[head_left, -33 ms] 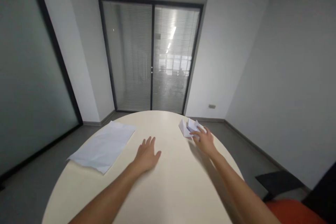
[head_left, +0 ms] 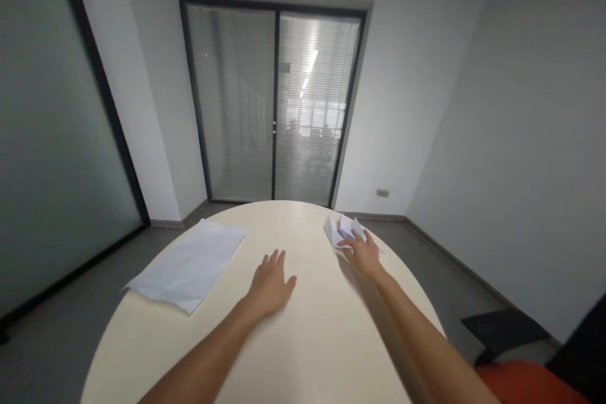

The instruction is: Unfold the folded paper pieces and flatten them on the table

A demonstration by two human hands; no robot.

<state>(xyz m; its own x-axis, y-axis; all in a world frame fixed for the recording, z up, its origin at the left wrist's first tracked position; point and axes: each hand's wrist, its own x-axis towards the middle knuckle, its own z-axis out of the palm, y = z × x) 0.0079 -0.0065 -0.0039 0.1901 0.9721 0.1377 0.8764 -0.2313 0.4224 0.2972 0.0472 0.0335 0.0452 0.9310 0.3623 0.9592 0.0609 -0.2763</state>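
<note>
My left hand (head_left: 271, 285) is over the middle of the round cream table (head_left: 303, 347), palm down with its fingers apart and nothing in it. At the table's far right side, my right hand (head_left: 363, 255) reaches over folded white paper (head_left: 333, 233), fingers spread and touching or just above it. Part of that paper is hidden under the hand. A large creased white sheet (head_left: 192, 265) lies flat on the left side of the table, its left corner at the table edge.
A black chair armrest (head_left: 504, 330) and a red seat (head_left: 530, 384) stand at the lower right, beside the table. Beyond the far table edge are glass panels with blinds (head_left: 241, 107) and white walls.
The earlier frame shows my left hand slightly farther left. My right hand has shifted a little to the left over the folded paper.
</note>
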